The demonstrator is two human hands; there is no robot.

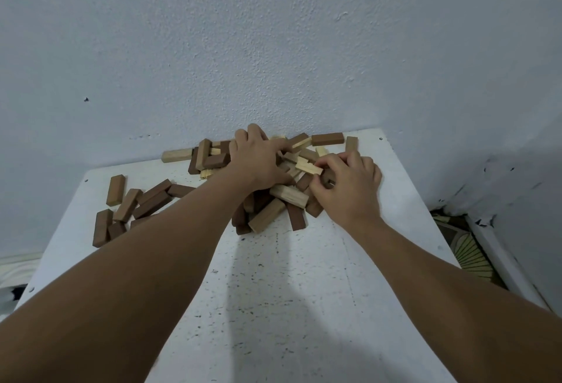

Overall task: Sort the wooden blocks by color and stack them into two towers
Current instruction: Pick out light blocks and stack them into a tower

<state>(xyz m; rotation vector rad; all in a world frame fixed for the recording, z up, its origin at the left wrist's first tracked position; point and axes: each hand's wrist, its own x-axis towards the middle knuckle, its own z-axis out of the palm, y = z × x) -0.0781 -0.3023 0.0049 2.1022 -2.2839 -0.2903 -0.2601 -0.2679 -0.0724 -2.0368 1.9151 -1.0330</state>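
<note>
I see both arms reaching forward over a white table (304, 291) toward a jumbled heap of wooden blocks (282, 194) lying at 12 o'clock, against the pale wall (273, 48). Dark brown and light blocks are mixed together in it, lying flat, tilted and across one another.

My left hand (258, 160) lies on top of the heap, its fingers bent down among the blocks; whether they grip one I cannot tell, as the fingertips are hidden. My right hand (346, 185) sits just to its 3 o'clock side, fingers curled, pinching the end of a light block (307, 167) that lies on the top of the heap. The two hands are near each other but not touching.

At 9 o'clock from the heap a smaller scatter of blocks (133, 206), mostly dark brown, lies flat on the table, partly hidden by the left forearm. At 1 o'clock a single dark block (327, 138) lies by the wall, with a light one (351, 144) just beside it.
</note>
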